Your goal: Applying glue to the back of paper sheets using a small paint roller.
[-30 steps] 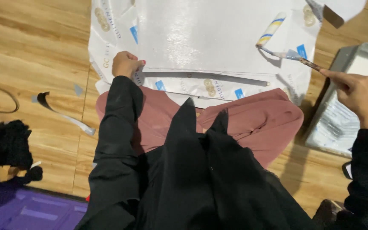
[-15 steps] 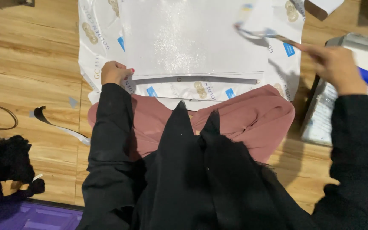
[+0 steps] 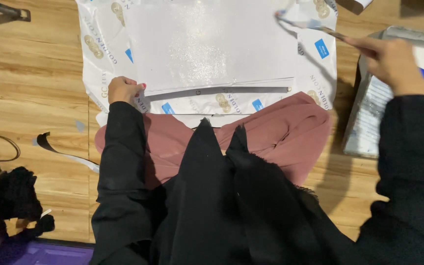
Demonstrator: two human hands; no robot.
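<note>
My left hand (image 3: 122,90) pressed, fingers curled, on the near-left corner of the glittery white sheet (image 3: 212,44) lying on printed wrapping on the wooden floor (image 3: 30,88) — my right hand (image 3: 393,66) pinched a thin brush (image 3: 315,27) above the sheet's far-right corner

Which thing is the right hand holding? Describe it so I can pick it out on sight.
Start at the big white glittery sheet spread over printed white wrappers on the wood floor. Over its top right corner, the right hand holds a thin brush, blurred. It alone is lifted off the sheet; the left hand presses the sheet's lower left edge.
</note>
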